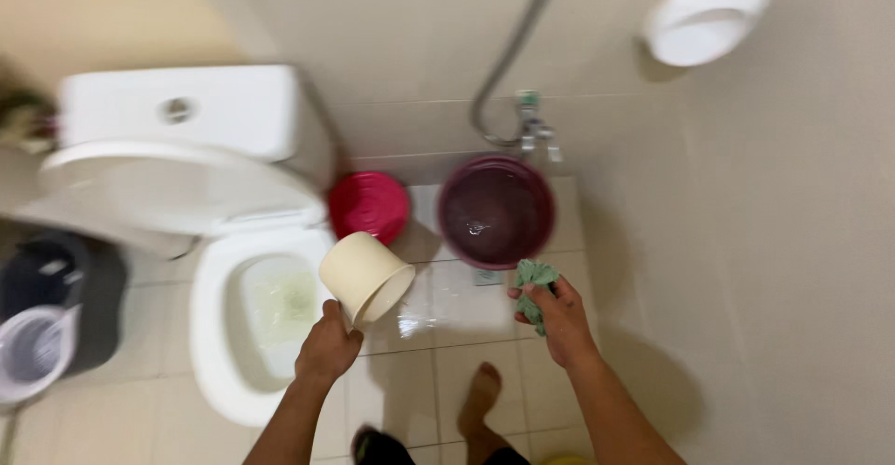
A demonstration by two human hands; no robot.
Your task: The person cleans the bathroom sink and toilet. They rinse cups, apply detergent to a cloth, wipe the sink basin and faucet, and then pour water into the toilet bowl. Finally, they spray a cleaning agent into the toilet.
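Note:
My left hand (pixel 328 344) holds a cream plastic dipper (pixel 365 278) by its lower edge, tilted on its side with its open mouth facing down right, beside the toilet bowl (pixel 216 335). My right hand (pixel 550 314) is closed on a crumpled green cloth (pixel 534 277), just below a dark maroon basin (pixel 496 210) that has a little water in it. A red round basin (pixel 369 206) stands upside down next to the toilet. The toilet seat and lid (pixel 158 185) are raised.
A white cistern (pixel 177 109) stands at the back wall. A tap with a grey hose (pixel 531 125) hangs above the maroon basin. A white soap dish (pixel 701 25) is fixed on the right wall. A dark mop bucket (pixel 47 316) stands left. My bare foot (pixel 480 398) is on wet tiles.

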